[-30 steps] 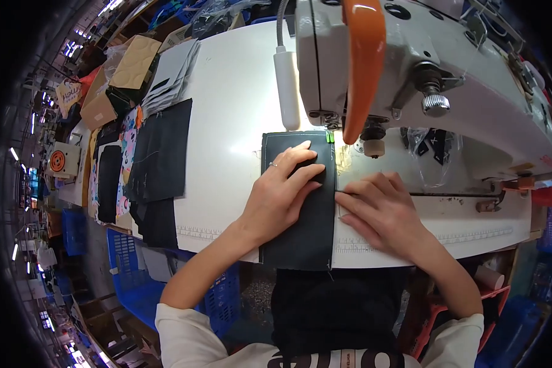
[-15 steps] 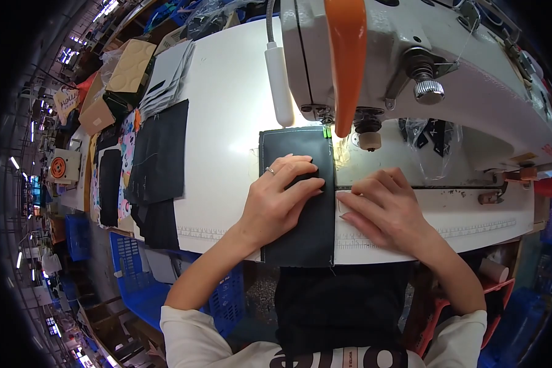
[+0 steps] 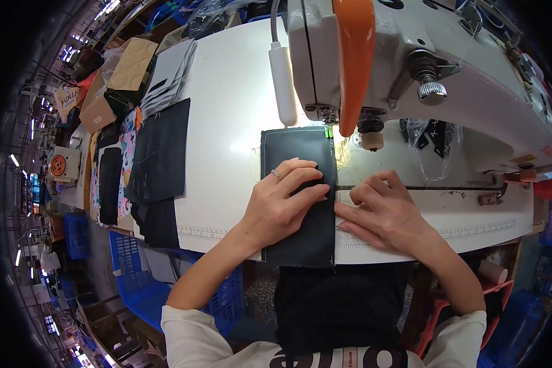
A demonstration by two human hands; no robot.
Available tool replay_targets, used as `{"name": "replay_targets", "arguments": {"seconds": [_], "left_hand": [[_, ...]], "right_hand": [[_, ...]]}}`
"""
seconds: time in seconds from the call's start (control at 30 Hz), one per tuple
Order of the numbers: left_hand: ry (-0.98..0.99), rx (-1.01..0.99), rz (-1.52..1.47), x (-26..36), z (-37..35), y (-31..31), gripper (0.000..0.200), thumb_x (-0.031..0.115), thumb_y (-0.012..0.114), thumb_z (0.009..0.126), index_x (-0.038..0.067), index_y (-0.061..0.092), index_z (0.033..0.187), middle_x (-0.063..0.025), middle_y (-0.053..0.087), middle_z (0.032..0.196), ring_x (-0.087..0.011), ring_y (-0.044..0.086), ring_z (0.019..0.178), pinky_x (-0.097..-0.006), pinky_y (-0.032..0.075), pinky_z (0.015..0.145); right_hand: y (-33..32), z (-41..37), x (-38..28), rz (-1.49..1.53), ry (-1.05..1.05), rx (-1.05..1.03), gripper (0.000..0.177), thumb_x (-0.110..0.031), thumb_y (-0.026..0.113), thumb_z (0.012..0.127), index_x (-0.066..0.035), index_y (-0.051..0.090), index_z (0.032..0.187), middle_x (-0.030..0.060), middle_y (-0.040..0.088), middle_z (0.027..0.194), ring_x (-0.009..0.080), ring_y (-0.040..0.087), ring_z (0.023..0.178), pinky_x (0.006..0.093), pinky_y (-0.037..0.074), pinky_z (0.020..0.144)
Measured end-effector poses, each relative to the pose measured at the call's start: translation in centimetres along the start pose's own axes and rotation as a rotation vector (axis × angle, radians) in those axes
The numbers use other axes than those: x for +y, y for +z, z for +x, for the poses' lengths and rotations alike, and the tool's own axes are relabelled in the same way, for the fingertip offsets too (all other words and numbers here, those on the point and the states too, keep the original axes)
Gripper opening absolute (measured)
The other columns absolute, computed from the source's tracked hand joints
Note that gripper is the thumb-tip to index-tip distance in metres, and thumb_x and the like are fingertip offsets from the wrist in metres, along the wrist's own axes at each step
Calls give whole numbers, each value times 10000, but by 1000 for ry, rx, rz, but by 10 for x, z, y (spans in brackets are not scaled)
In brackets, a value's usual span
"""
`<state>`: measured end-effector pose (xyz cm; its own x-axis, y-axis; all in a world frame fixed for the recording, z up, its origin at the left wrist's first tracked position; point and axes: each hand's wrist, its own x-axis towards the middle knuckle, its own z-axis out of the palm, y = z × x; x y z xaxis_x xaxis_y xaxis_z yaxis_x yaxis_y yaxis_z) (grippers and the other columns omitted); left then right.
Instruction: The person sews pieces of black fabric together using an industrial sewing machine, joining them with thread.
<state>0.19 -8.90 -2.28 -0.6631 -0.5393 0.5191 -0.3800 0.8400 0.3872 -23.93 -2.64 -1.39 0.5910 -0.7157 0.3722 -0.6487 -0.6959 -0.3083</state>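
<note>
A black rectangular fabric piece (image 3: 294, 245) with stitching along its edges lies flat on the white sewing table (image 3: 221, 147). Its top right corner, near green marks, is below the head of the sewing machine (image 3: 386, 61). My left hand (image 3: 283, 199) rests on the middle of the fabric, ring on one finger, fingers bent and apart, holding nothing. My right hand (image 3: 383, 211) touches the right edge of the fabric with its fingertips, its other fingers curled and apart. An orange part (image 3: 354, 67) of the machine hangs in front of the needle area, which is partly hidden.
Black fabric pieces (image 3: 159, 153) are stacked on the left, with grey sheets (image 3: 170, 73) and a cardboard box (image 3: 97, 107) behind. A white lamp (image 3: 283, 86) stands by the machine head. A plastic bag with black pieces (image 3: 432, 138) lies right. A blue crate (image 3: 135, 276) is below left.
The fingers of my right hand have curled more and shifted slightly. My left hand and the fabric look almost unmoved; the view has shifted a little.
</note>
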Motion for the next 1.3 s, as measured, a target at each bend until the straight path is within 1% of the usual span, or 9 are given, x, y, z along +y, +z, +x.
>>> {"name": "replay_targets", "arguments": {"seconds": [0.2,0.3,0.53,0.7,0.83,0.97,1.1,1.2,1.3], "left_hand": [[24,-30,21,-1,1,2,257,53,823,732,56,739,976,-98,676,1091,-317,659,1122,-425,572,898],[40,-48,49,-1,4,-1,268,86,832,738,56,733,986,-109,661,1149,-329,640,1177,-430,566,922],[-108,-200,-9,-3,8,-12,430,176,832,795,47,662,1169,-157,564,1390,-369,550,1336,-434,516,1045],[-89,-226,1,-4,7,-12,474,201,824,813,44,637,1220,-159,560,1412,-364,548,1341,-435,507,1062],[-69,-246,23,-7,9,-13,485,216,817,823,42,631,1236,-162,554,1423,-367,556,1327,-437,516,1043],[-74,-261,55,-18,19,-11,462,257,777,867,27,611,1232,-200,561,1369,-376,545,1327,-426,507,1043],[-86,-224,63,-28,28,-8,462,277,771,875,23,617,1229,-202,603,1326,-373,609,1216,-422,529,990],[-199,-264,60,-37,36,-6,444,277,772,877,18,630,1207,-196,652,1231,-364,652,1081,-425,548,913],[-178,-237,58,-47,43,-5,445,284,776,875,7,634,1193,-197,670,1158,-363,658,1017,-426,554,868]], "right_hand": [[-1,-2,0,-10,-22,-8,315,-251,785,846,-132,718,1130,-2,602,970,170,590,981,364,400,956],[-1,-5,1,64,-96,89,327,-214,806,817,-96,743,1116,30,644,1049,192,641,1002,381,435,951],[1,6,0,167,-112,-12,299,-184,792,826,-49,736,1087,77,691,1164,235,659,1174,373,479,979],[0,5,-2,182,-88,-13,290,-181,790,829,-46,735,1079,77,701,1149,214,649,1201,367,475,987],[-3,8,-1,178,-68,-30,282,-179,789,835,-46,734,1078,78,702,1157,198,649,1195,365,464,997],[-2,16,9,178,-56,-13,266,-167,780,850,-55,731,1086,80,699,1176,194,659,1160,359,449,996],[2,21,21,150,-59,22,252,-145,761,869,-65,724,1106,69,693,1182,202,650,1156,385,432,1007],[3,26,27,90,-42,21,267,-129,751,876,-70,715,1134,61,690,1177,205,638,1170,406,419,1007],[2,32,32,50,-20,13,282,-112,741,879,-73,705,1156,57,686,1175,214,628,1181,425,408,1006]]}}
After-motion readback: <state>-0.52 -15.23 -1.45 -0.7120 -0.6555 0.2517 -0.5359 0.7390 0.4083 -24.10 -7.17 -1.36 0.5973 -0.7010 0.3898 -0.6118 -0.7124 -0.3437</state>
